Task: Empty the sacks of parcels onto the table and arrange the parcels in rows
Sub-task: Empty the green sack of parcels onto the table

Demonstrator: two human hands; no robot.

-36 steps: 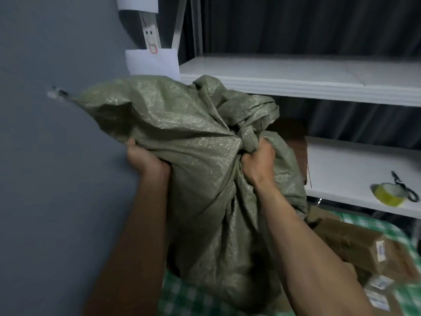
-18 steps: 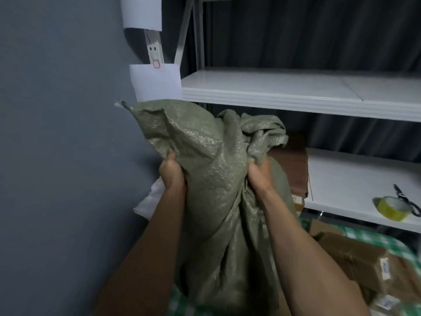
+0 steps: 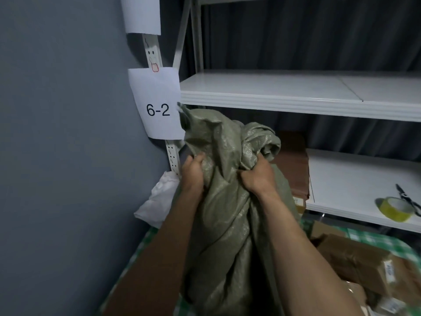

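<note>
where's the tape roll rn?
Head view, far right: the yellow tape roll lies on the lower white shelf near its front edge, beside the scissors, above the parcels on the checked table.

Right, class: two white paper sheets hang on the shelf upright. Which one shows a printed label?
The lower sheet, just left of the green sack, reads "6-2". The upper sheet, at the frame's top edge, shows no print.

The sack [image 3: 227,201] hides most of my worktop [image 3: 373,238]; the bottom edge cuts off its mouth; the parcels' [image 3: 355,258] labels are blurred
</note>
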